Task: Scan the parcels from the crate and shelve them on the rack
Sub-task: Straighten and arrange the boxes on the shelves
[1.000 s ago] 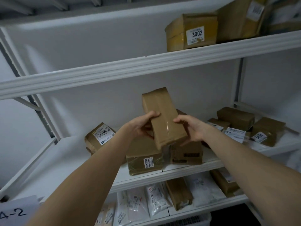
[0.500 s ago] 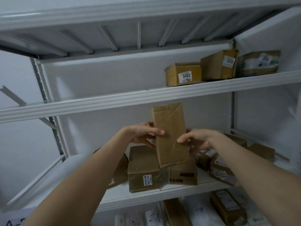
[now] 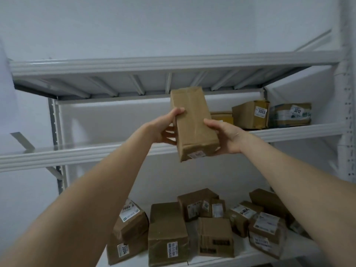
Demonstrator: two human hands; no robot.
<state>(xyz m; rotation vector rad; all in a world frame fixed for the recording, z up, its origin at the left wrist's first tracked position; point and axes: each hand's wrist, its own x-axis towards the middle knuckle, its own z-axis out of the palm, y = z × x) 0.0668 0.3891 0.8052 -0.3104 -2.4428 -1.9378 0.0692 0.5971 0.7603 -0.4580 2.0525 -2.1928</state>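
A long brown taped parcel is held up in front of the white rack, level with the front edge of its upper shelf. My left hand grips the parcel's left side, thumb on the front. On the right side, my right hand holds it with the thumb on the front and the fingers behind. A small white label shows on the parcel's lower end. The crate is out of view.
On the upper shelf at the right stand a box labelled 3003, a wrapped parcel and a yellowish box. The lower shelf holds several brown parcels, among them one marked 2004. The upper shelf's left part shows no parcels.
Both hands have raised the parcel from the lower shelf level to the upper shelf's edge. The view has tilted upward, so the lower shelf now sits at the bottom.
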